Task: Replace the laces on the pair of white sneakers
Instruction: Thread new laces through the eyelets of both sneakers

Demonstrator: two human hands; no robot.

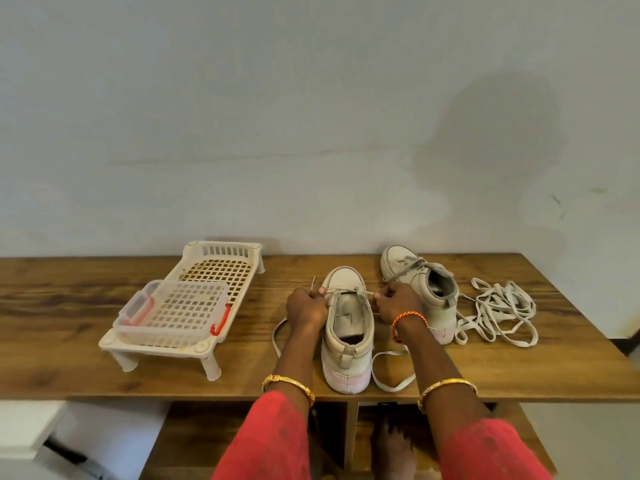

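Far left on the brown wood-grain worktop (86, 306): a white slotted plastic rack on short legs (214, 271), with a clear latticed plastic box with red clips (173, 311) resting on its near end. Centre: the near white sneaker (348, 341), heel toward the camera, toe toward the wall. Left hand (306, 308), fingers curled, pinches one end of the white flat lace (346, 292) at the sneaker's left side; right hand (398, 304) pinches the other end at its right side. The lace's loose lengths trail on the worktop on both sides. Right of that: the second white sneaker (422, 285), laced. Far right: a loose tangle of white laces (498, 310) just beside it.
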